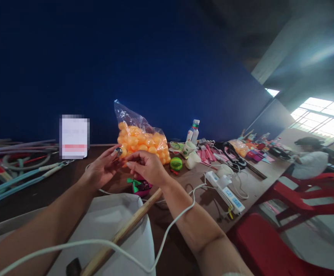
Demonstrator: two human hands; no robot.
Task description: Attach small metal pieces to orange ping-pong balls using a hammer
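Observation:
My left hand (102, 168) is raised in front of a clear plastic bag of orange balls (143, 142). Its fingers are closed on a small shiny object (118, 151), too small to name. Close to its right, my right hand (146, 166) has thumb and fingers bent toward each other; whatever may be between the fingertips is too small to make out. Below the hands lies a dark pink item with a green bow (139, 186). A wooden stick (126, 230) slants over a white container (106, 211) beneath my forearms.
A white cable crosses in front of my forearms. To the right are a green round case (176, 164), a bottle (193, 132), a power strip (224, 191) and red chairs (276, 245). Blue straps (25, 182) lie left. A person sits far right.

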